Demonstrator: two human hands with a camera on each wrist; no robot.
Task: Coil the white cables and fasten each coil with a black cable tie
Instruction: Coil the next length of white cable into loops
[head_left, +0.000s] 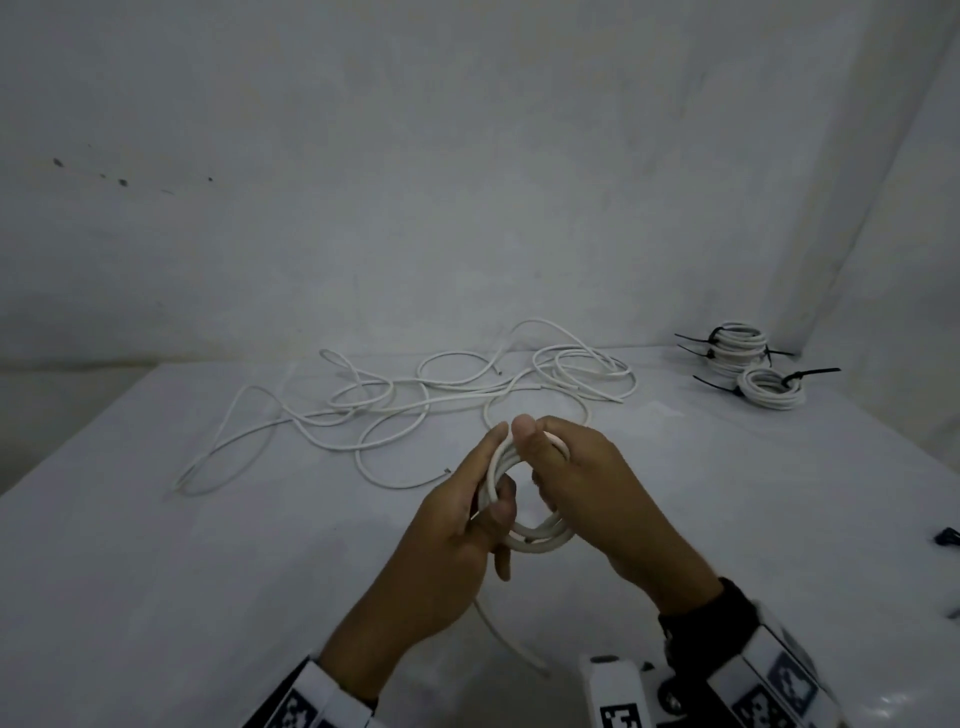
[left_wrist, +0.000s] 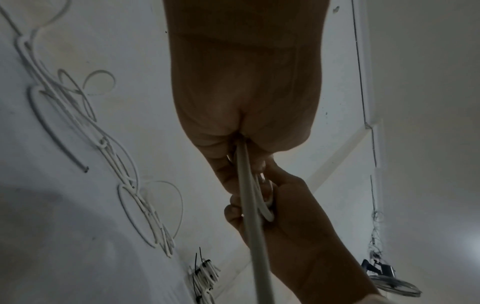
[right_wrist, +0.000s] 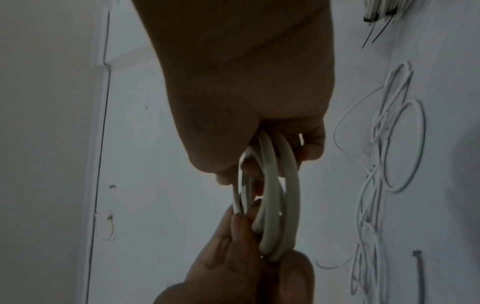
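A small coil of white cable is held above the table between both hands. My left hand grips its left side, thumb through the ring. My right hand grips the top right, thumb pressed on the turns. A loose tail of the cable hangs below my left hand. In the right wrist view the coil shows several turns between my right hand and left fingers. The left wrist view shows the tail running out of my left hand. No tie is on this coil.
Several loose white cables lie tangled across the far middle of the white table. Two tied coils with black ties sit at the back right. A dark object lies at the right edge. A black cable tie lies on the table.
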